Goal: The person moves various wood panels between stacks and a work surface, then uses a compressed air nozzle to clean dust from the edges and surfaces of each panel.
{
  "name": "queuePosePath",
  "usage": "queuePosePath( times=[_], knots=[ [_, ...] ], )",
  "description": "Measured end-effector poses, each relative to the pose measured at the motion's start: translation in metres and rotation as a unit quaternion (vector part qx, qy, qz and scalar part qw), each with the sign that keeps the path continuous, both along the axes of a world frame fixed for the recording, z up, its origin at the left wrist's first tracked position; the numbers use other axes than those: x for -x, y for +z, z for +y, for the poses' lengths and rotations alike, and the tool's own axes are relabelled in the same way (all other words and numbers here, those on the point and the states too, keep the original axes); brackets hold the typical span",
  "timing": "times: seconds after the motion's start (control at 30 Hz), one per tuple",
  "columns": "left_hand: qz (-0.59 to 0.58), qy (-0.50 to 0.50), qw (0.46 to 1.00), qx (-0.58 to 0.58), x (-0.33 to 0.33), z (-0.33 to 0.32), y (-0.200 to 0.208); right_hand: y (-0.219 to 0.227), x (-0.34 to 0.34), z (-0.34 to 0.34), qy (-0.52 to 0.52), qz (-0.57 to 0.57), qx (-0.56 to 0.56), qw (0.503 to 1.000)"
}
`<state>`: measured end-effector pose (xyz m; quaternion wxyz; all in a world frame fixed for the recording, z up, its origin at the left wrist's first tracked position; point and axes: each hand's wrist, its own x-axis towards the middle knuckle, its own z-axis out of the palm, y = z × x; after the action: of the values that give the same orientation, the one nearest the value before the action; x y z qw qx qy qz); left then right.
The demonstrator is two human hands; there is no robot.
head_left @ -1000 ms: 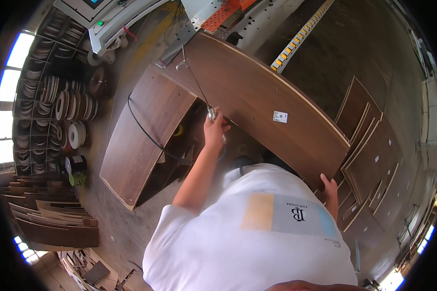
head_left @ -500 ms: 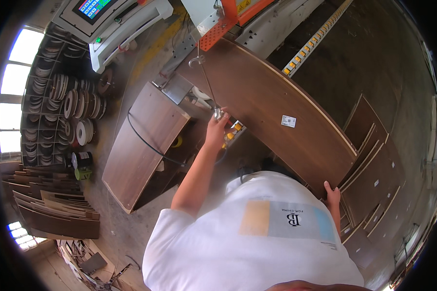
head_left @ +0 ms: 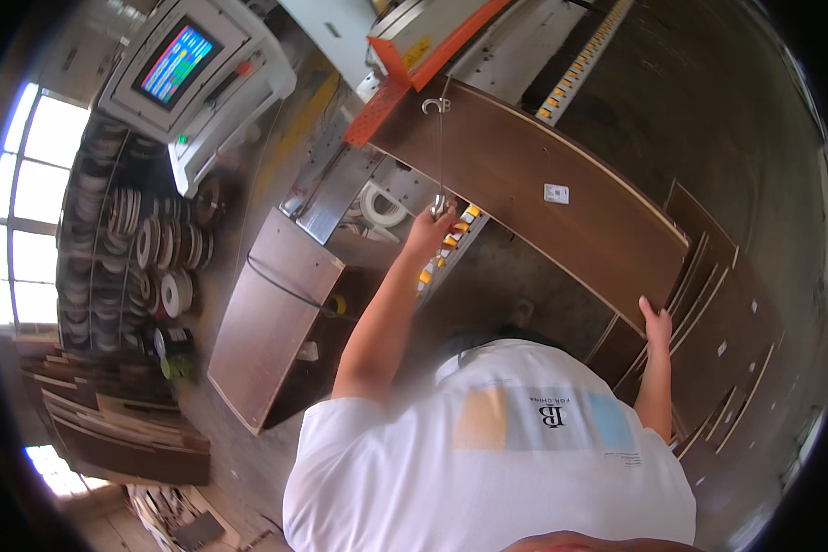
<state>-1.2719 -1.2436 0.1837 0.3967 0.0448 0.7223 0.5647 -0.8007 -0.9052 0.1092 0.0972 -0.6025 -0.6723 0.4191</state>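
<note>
A thin metal rod (head_left: 442,152) has a small hook-shaped piece near its far end and a silver fitting at its near end. My left hand (head_left: 430,230) is closed around that fitting, beside the near edge of a long brown board (head_left: 524,175). The rod reaches over the board's left part toward an orange bracket (head_left: 374,110). At the board's right end, my right hand (head_left: 655,324) grips the near corner, thumb on top and the other fingers hidden below. A white label (head_left: 557,194) is on the board's upper face.
Yellow rollers (head_left: 470,219) show below the board. At left stand another brown panel (head_left: 271,317) with a black hose (head_left: 285,290) and a control panel with a lit screen (head_left: 177,63). Stacked boards (head_left: 722,322) lie at right. Racked edging rolls (head_left: 156,244) stand far left.
The whole view has shifted. My left hand and the rod have moved right relative to the orange bracket, and the rod now points more straight ahead. My right hand still holds the board's corner.
</note>
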Motion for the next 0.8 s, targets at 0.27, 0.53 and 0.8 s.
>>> queuePosePath(
  times=[0.27, 0.53, 0.8],
  knots=[
    [0.353, -0.439, 0.774, 0.29, -0.081, -0.055, 0.017, -0.022, 0.001, -0.017, -0.238, 0.273, 0.084, 0.928],
    [0.206, -0.688, 0.64, 0.271, -0.152, -0.143, -0.008, -0.103, -0.117, -0.166, -0.365, 0.178, 0.165, 0.899],
    [0.197, -0.767, 0.575, 0.207, -0.166, -0.153, -0.077, -0.09, -0.183, -0.254, -0.468, 0.242, 0.177, 0.831]
  ],
)
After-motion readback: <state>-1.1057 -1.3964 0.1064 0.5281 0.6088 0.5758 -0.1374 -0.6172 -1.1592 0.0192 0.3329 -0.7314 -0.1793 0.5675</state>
